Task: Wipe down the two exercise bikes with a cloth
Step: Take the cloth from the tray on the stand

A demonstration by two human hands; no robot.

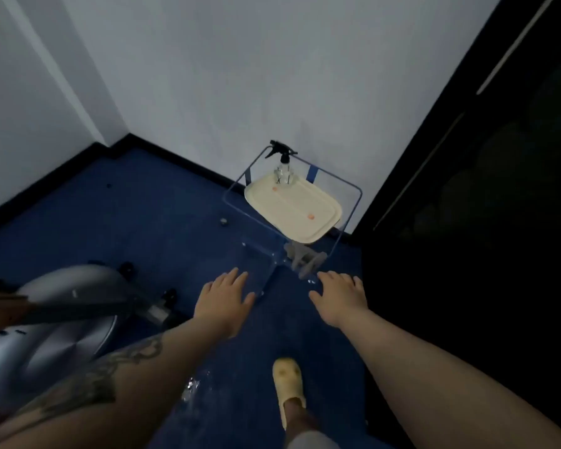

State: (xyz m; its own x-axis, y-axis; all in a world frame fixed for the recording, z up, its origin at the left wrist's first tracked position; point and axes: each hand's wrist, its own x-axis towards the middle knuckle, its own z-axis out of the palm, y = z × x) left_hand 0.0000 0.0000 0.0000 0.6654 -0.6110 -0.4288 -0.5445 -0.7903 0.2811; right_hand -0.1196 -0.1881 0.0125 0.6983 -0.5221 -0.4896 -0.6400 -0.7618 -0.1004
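Observation:
My left hand (225,294) and my right hand (339,296) reach forward side by side over the blue floor, palms down, fingers spread, holding nothing. Just beyond them stands a clear acrylic side table (292,202) with a cream tray (305,218) on top. A clear spray bottle (284,166) with a black trigger stands at the tray's far end. A grey cloth (302,256) lies on the table's lower shelf, a little beyond my right fingertips. One silver exercise bike (55,319) fills the lower left. No second bike is in view.
White walls meet in a corner behind the table. A dark glass wall or door (483,222) runs along the right. My foot in a yellow slipper (287,387) stands on the blue floor (143,222). A small dark object (223,221) lies on the floor.

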